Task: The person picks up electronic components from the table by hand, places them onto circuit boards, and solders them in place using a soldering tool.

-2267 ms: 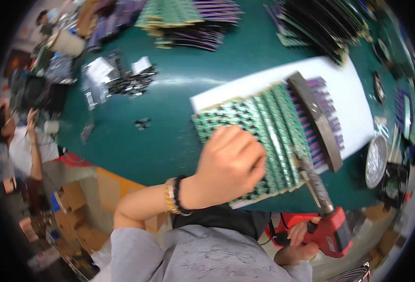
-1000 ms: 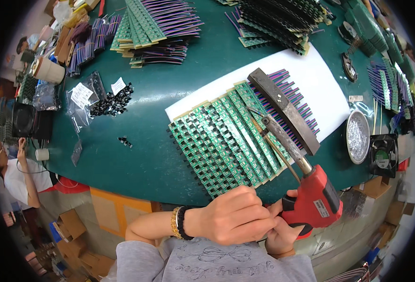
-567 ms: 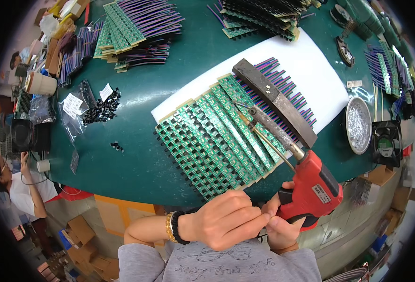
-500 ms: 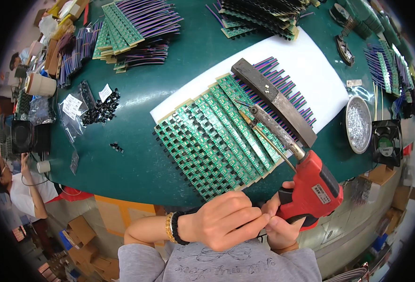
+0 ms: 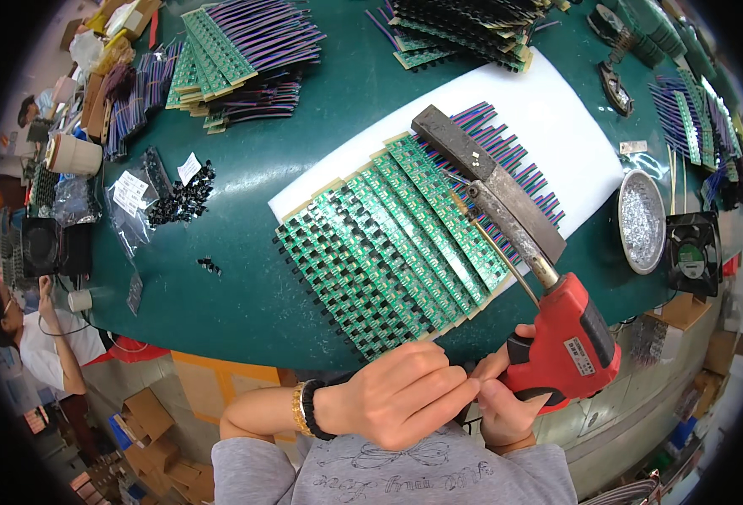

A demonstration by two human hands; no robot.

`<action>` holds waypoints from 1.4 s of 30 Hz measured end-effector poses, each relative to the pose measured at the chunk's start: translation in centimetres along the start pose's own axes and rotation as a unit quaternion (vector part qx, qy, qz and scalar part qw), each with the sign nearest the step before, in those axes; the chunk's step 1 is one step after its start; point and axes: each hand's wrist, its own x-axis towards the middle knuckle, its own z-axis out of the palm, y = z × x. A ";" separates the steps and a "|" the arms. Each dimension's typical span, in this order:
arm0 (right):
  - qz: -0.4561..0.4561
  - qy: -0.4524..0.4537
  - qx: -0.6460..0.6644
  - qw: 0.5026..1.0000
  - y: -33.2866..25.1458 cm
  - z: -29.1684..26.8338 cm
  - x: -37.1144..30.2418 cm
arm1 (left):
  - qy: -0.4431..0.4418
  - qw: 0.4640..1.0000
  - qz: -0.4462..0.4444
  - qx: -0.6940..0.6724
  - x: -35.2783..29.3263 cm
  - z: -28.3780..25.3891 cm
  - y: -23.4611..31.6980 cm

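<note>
A red soldering gun [image 5: 565, 341] with a long metal barrel and a thin feed tube rests in my right hand [image 5: 506, 404], whose fingers wrap its grip. The gun's tip reaches over the green circuit board strips [image 5: 388, 252], which lie side by side with rows of black parts on the left ones. My left hand [image 5: 409, 394] is closed in a pinch, its fingertips meeting those of my right hand. What the pinch holds, if anything, is hidden. A dark metal bar [image 5: 489, 181] lies across the strips' purple wires [image 5: 514, 151].
A white foam sheet [image 5: 569, 118] lies under the strips. Loose black parts [image 5: 188, 194] and a plastic bag [image 5: 127, 202] are at left. Stacked boards [image 5: 211, 50] stand far left, a metal bowl [image 5: 641, 223] and fan [image 5: 691, 257] at right. A person [image 5: 47, 337] sits at left.
The soldering gun has shifted slightly right and down, its barrel now closer to the metal bar. My left hand stays nearly in place, still pinched against my right fingertips.
</note>
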 end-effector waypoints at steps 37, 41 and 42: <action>-0.060 -0.087 -0.160 0.981 1.0 -9.6 -4.0 | 0.001 0.957 -0.250 0.147 0.6 -1.8 -4.7; -0.015 -0.065 -0.073 0.995 1.4 -10.5 -3.8 | 0.010 0.957 -0.248 0.150 0.6 -1.8 -4.7; -0.106 -0.122 -0.099 0.982 1.7 -11.0 -3.8 | 0.011 0.957 -0.247 0.152 0.6 -1.8 -4.7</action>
